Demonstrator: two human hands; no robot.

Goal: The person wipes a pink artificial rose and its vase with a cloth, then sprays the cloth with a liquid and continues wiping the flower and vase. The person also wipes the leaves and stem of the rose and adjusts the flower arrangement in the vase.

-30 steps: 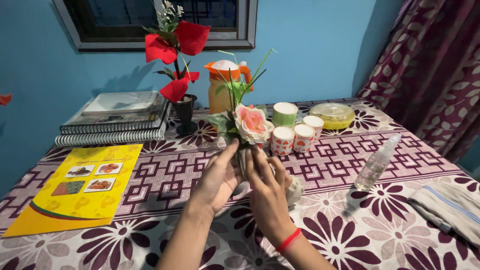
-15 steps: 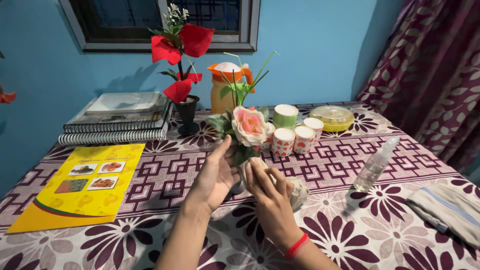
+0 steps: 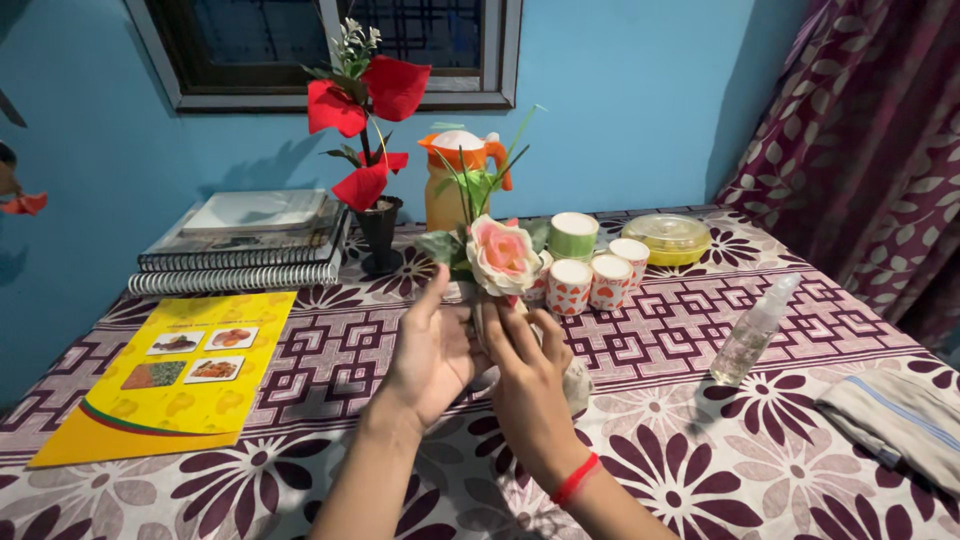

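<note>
We have the pink artificial flower [image 3: 503, 255] held upright near the middle of the tabletop [image 3: 700, 470], just in front of the cluster of small heart-patterned cups [image 3: 590, 280]. Our left hand [image 3: 432, 350] cups the stem from the left, thumb raised, fingers curled loosely around it. Our right hand [image 3: 530, 375] lies over the base; its fingers press on the wrapped lower part, but how tightly they close we cannot tell, since the hand's back hides them. A pale lump [image 3: 577, 385] shows just right of that hand.

To do this well, we judge the left hand should steady the stem while the right works the wrapping evenly, keeping the bloom clear of the cups and the orange-lidded jug [image 3: 450, 180] behind. The spray bottle [image 3: 755, 325] lies well apart to the right.
</note>
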